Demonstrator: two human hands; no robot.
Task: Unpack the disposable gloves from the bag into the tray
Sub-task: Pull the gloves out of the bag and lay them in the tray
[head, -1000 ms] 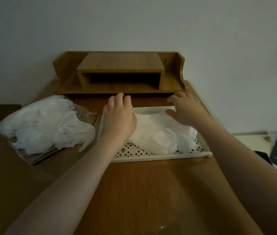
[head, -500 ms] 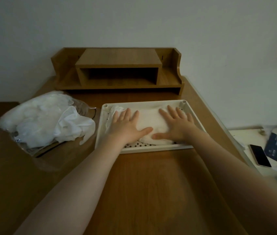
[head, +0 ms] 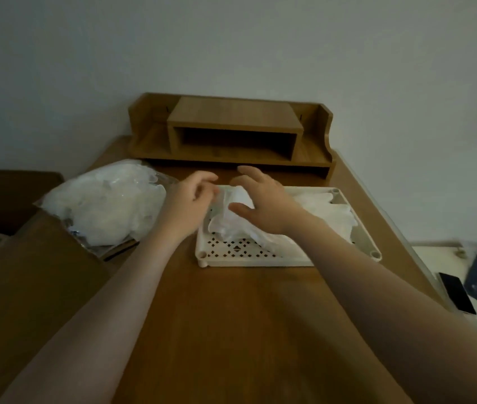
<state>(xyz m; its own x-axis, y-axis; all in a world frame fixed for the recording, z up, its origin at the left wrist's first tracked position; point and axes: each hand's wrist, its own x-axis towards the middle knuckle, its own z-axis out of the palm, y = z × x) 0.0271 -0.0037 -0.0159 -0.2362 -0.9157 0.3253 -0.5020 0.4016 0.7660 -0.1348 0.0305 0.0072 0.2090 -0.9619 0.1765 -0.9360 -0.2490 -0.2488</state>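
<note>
Gloves [head: 232,221] in the tray [head: 260,256] look thin, limp, slippery; left hand [head: 187,199] pinches their far edge, right hand [head: 263,202] hovers released. Bag [head: 103,205] sits left.

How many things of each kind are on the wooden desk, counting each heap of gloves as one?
Bag with gloves: 1
White tray: 1
Glove heap in the tray: 1
Wooden shelf: 1
Hands, left and right: 2
Total: 6
</note>
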